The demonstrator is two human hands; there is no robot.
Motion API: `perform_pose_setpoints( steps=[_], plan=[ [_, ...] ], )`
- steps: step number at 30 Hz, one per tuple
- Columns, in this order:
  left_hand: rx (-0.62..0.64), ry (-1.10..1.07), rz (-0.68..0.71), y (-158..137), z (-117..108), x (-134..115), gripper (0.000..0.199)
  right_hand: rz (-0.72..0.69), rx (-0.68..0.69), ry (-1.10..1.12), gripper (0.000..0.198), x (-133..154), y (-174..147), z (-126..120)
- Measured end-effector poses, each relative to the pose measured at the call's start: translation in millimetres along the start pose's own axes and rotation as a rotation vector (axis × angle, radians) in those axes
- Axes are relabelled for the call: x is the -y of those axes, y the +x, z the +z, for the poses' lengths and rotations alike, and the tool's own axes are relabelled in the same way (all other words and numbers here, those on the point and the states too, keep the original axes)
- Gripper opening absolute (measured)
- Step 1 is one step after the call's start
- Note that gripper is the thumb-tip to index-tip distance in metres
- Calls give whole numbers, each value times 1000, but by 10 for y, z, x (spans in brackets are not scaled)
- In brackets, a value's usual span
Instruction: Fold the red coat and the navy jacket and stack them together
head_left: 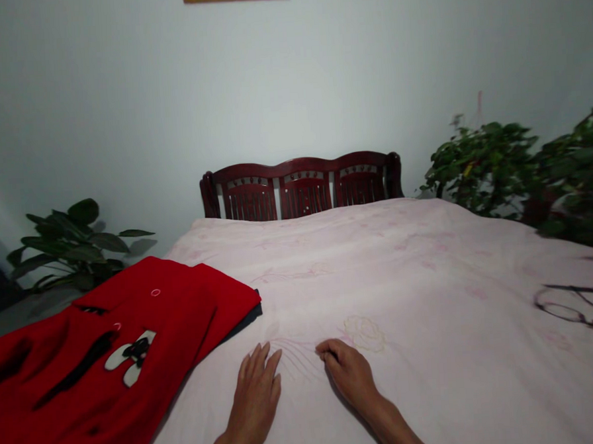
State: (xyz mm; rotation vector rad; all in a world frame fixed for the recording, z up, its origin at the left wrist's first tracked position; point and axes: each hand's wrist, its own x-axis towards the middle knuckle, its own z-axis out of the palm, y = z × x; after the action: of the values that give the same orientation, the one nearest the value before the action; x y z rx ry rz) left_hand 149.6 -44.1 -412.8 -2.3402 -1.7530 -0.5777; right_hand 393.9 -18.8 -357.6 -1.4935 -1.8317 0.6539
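Observation:
Palm down, my left hand (255,386) lies on the pale pink bedspread (434,387) with its fingers stretched out and slightly apart. Close to its right, my right hand (349,371) rests on its side on the same cloth. Its fingers are curled in with the thumb against them, and I see nothing in them. A yellowish stitched flower shows on the bedspread just beyond it. To the left of my left hand lies a red garment (182,321) with white and black decoration, apart from the hand. A dark folded cloth (249,317) peeks out from under its edge.
Eyeglasses (562,312) lie on the bed at the far right. A dark red wooden headboard (304,182) stands at the back against the white wall. Leafy plants stand at the left (79,240) and right (487,165) of the bed.

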Motion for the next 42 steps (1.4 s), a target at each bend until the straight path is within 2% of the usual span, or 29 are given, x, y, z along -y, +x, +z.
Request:
perform_pose_setpoints(
  steps=[34,42],
  plan=[
    [-25,17,-9,-1,-9,-29,48,-11,-2,9,28,-18,3,9],
    [9,5,2,7,-28,-5,48,-1,-1,15,28,-14,2,0]
  ],
)
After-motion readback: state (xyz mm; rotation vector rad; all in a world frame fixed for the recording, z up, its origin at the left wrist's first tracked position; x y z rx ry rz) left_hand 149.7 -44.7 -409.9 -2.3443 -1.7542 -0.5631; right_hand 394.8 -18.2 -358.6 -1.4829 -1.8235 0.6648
